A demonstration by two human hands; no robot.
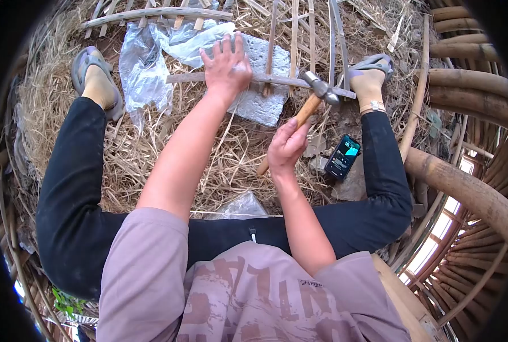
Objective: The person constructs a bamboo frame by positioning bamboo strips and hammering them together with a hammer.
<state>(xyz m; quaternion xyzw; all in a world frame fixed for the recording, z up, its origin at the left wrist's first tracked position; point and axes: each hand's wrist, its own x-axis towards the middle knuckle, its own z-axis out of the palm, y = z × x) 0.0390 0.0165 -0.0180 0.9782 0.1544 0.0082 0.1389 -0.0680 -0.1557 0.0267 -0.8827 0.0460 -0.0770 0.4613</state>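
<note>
My right hand (287, 147) is wrapped round the wooden handle of a hammer (309, 108). The hammer's metal head is over the right part of a flat bamboo crosspiece (282, 81); I cannot tell whether they touch. My left hand (228, 69) lies over the crosspiece farther left, fingers stretched out and spread on a pale stone slab (265, 111). Several upright bamboo slats (294, 34) run away from the crosspiece toward the top of the view. Crumpled clear plastic (143, 71) lies left of the slab, partly under my left hand.
A lit phone (343, 157) lies by my right knee. Another slatted bamboo piece (157, 12) is at the top left. Dry straw (145, 165) covers the ground between my legs. Thick bamboo poles (465, 185) stand along the right side. A clear plastic piece (242, 206) is near my lap.
</note>
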